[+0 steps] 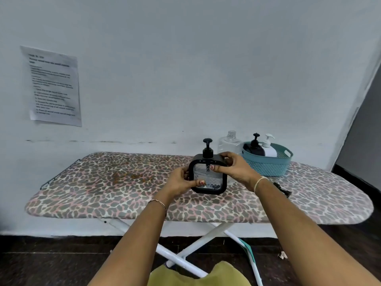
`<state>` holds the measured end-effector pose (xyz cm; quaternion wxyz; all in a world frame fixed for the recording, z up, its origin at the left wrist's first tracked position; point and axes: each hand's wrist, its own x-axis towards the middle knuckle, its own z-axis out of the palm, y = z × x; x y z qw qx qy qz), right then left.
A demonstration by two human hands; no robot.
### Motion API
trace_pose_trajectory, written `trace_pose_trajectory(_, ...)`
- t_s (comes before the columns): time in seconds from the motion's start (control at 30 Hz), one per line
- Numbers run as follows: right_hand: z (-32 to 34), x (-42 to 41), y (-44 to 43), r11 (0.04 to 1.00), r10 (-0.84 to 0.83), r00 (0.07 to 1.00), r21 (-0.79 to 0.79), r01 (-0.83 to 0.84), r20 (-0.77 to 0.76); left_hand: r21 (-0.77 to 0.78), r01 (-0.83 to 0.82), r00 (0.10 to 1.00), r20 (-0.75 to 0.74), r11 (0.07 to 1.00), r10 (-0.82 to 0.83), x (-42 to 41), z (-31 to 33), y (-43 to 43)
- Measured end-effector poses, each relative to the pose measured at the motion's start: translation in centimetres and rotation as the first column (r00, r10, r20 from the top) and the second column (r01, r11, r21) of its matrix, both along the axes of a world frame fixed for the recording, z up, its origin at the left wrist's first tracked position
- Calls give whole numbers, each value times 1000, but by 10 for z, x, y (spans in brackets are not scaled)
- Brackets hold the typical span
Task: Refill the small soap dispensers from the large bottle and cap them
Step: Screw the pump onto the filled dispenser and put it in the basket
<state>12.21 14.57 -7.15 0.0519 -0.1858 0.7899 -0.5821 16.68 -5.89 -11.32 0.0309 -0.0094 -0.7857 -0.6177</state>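
While both hands close round it, the square dispenser stands upright over the middle of the ironing board, with its black pump head on top and its clear, patterned face turned toward the person. The left hand grips it from nine o'clock: the fingers curl behind the black frame and the thumb lies flat across the lower left corner of the face. The right hand holds it from two o'clock, with the fingers bent over the upper right corner and the thumb pressed on the front just under the pump neck. Neither hand has any slack, and both are wrapped tight on the frame. Whether the base touches the leopard-print cover or hangs just above it cannot be told.

Just behind the dispenser, at one o'clock from it, stands the large bottle, clear and with its threaded neck bare (no cap on it). Beside that, at two o'clock, a teal basket sits on the board and holds a black dispenser and a white dispenser, both with pumps fitted. A small black object lies on the cover at four o'clock, partly hidden by the right wrist, and its shape is unclear. A printed paper sheet is stuck to the wall at ten o'clock.
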Motion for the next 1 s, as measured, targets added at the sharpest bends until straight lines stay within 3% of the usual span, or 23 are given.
trace_pose_trajectory(0.2,20,9,55,996,-52,999,65,53,-5,1,148,988,-36,989,-148,-14,7,53)
trace_pose_trajectory(0.5,47,-8,141,890,-316,913,253,379,-257,-39,229,965,-124,973,-232,-57,23,154)
trace_pose_trajectory(0.73,65,-46,197,719,-589,736,200,666,-334,-179,175,982,-43,968,-186,-108,17,196)
trace_pose_trajectory(1.0,82,-110,208,558,-733,547,104,824,-404,-169,52,999,14,984,-51,-176,3,213)
